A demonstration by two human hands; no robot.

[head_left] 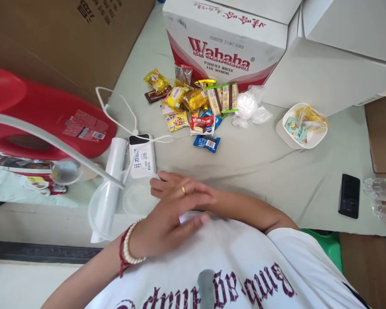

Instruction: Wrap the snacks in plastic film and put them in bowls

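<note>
Hands together, crossed: left hand (162, 225) over right hand (167, 183). Left fingers stretched, gripping nothing I can see; right partly covered, so I can't tell what its palm holds. I'd judge they're simply resting. Nearest thing, a clear round plastic piece (140, 198), lies by the right fingertips at the table's (260, 141) near edge: see-through, faint-rimmed. Beyond it, a white device (143, 159); toward the far edge, wrapped snacks (194, 99), probably heaped before the Wahaha box (221, 53) to stay grouped.
</note>
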